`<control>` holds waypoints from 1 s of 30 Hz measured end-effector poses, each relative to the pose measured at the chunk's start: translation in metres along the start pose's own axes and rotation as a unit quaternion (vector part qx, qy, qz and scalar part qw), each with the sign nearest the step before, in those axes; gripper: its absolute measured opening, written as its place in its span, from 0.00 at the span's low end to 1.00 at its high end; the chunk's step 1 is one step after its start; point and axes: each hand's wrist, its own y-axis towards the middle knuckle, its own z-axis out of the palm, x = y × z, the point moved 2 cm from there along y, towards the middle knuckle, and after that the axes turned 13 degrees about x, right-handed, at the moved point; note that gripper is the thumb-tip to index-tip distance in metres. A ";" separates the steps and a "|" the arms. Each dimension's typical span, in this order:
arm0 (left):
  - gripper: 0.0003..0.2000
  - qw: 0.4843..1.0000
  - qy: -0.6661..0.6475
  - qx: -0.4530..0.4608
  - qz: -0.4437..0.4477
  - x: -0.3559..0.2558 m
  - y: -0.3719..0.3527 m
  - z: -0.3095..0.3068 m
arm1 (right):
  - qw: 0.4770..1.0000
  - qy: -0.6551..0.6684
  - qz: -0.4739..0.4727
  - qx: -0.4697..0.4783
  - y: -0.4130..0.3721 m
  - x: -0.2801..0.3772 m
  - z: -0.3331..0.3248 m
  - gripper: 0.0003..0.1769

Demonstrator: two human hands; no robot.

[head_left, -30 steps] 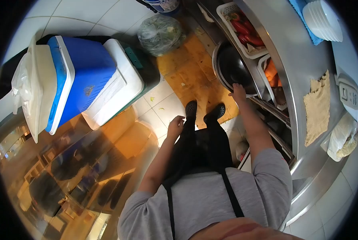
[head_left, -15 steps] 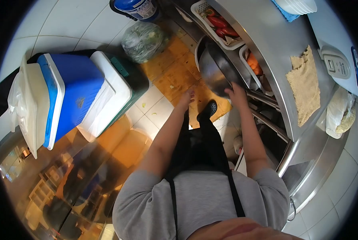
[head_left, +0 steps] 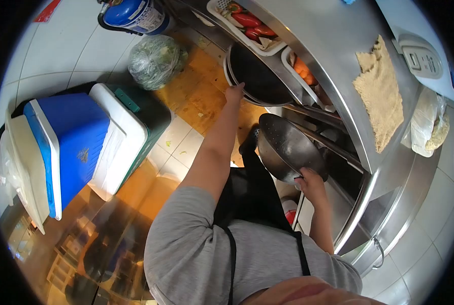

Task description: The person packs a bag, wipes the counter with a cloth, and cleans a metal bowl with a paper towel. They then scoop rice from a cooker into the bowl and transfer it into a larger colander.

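My right hand (head_left: 312, 186) grips the near rim of a dark metal bowl with small holes (head_left: 288, 145), which hangs tilted beside the lower shelf. Farther forward, my left hand (head_left: 234, 92) is closed on the left rim of a large round pot (head_left: 262, 76). That pot is partly under the steel counter, with a dark inside. Above it on the shelf sit a white basket of red peppers (head_left: 247, 23) and a white container with orange pieces (head_left: 303, 71).
A blue cooler (head_left: 74, 142) and a white-and-green cooler (head_left: 130, 122) stand at the left. Beyond them are a plastic-wrapped green bundle (head_left: 156, 61) and a blue canister (head_left: 135, 15). A beige cloth (head_left: 379, 94) lies on the steel counter (head_left: 333, 46) at the right.
The holed bowl has moved back toward my body in my right hand, uncovering the large pot. My left hand, open before, has reached forward and taken the pot's rim.
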 end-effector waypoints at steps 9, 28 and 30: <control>0.14 0.993 -0.087 -0.012 0.075 -0.045 -0.053 0.017 | 1.000 -0.003 0.009 0.013 -0.023 0.018 -0.006 0.10; 0.10 0.992 -0.069 -0.014 0.109 -0.093 -0.153 -0.053 | 0.994 0.089 -0.067 -0.018 0.229 0.027 0.137 0.24; 0.10 0.995 -0.011 -0.026 0.099 -0.105 -0.170 -0.081 | 0.995 0.060 -0.082 -0.006 0.235 0.029 0.130 0.23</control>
